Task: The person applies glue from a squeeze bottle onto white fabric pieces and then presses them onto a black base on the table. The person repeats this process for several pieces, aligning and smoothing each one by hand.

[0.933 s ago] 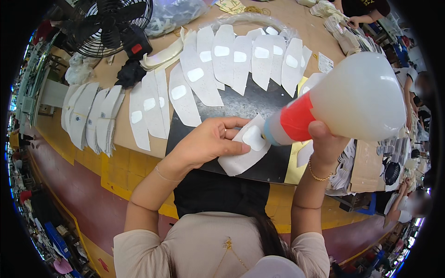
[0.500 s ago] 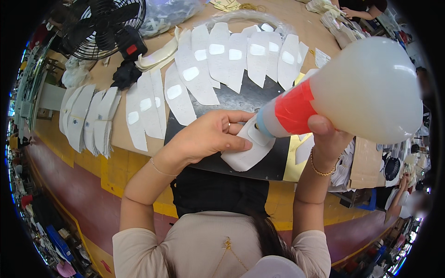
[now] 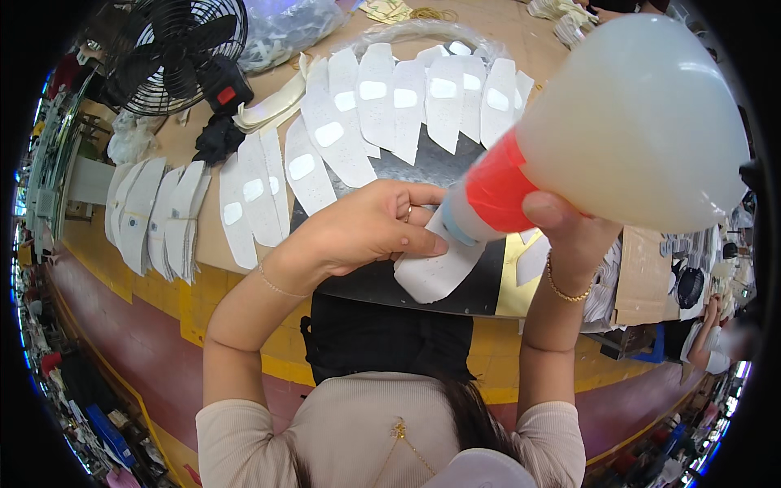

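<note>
Between thumb and fingers, my left hand pinches a white fabric piece over the front of the black board. My right hand grips a large translucent squeeze bottle with red tape round its neck and a light blue collar. The bottle is tilted, its narrow end down against the held piece; the tip itself is hidden. Beyond my hands, several similar white pieces lie fanned and overlapping, most with a glossy white patch.
A black fan stands at the far left beside a clear plastic bag. Bundled stacks of white pieces lie at the table's left edge. A black cloth sits near the fan. Cardboard is at the right; another person is beyond.
The bottle has shifted slightly up and tips more steeply over the held piece. My left hand still pinches the piece, almost unmoved. The view has shifted slightly.
</note>
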{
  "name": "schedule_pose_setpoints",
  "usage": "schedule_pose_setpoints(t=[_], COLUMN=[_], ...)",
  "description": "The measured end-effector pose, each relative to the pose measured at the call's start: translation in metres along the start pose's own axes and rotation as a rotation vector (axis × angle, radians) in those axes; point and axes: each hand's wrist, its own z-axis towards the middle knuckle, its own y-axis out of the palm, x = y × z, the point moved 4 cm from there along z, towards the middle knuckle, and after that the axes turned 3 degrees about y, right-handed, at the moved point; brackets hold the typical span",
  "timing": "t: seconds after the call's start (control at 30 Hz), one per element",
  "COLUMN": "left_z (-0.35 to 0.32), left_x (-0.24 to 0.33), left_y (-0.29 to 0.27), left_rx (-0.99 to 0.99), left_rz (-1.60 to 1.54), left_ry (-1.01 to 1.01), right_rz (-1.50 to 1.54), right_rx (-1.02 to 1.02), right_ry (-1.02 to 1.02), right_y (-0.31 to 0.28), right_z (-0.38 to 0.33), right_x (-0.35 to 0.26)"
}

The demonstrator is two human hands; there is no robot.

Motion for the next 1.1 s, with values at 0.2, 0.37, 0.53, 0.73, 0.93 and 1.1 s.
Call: schedule_pose_setpoints(t=[0.2, 0.37, 0.53, 0.73, 0.93, 1.1], left_z=[-0.003, -0.006, -0.007, -0.005, -0.005, -0.006], left_x=[0.004, 0.006, 0.002, 0.003, 0.002, 0.002], left_y=[-0.001, 0.0, 0.001, 0.006, 0.008, 0.01], left_rx=[0.033, 0.06, 0.041, 0.014, 0.001, -0.019], left_rz=[-0.108, -0.177, -0.237, -0.237, -0.193, -0.145], left_ry=[0.007, -0.021, 0.001, 0.007, 0.005, 0.02], right_rz=[0.01, 0.142, 0.353, 0.302, 0.122, -0.346], right_rx=[0.024, 0.202, 0.443, 0.356, 0.235, 0.156], right_ry=[0.019, 0.155, 0.3, 0.28, 0.177, -0.092], right_y=[-0.005, -0.02, -0.035, -0.026, -0.014, -0.007], right_z=[-0.003, -0.012, -0.021, -0.02, -0.002, -0.001], right_x=[0.003, 0.02, 0.036, 0.023, 0.007, -0.01])
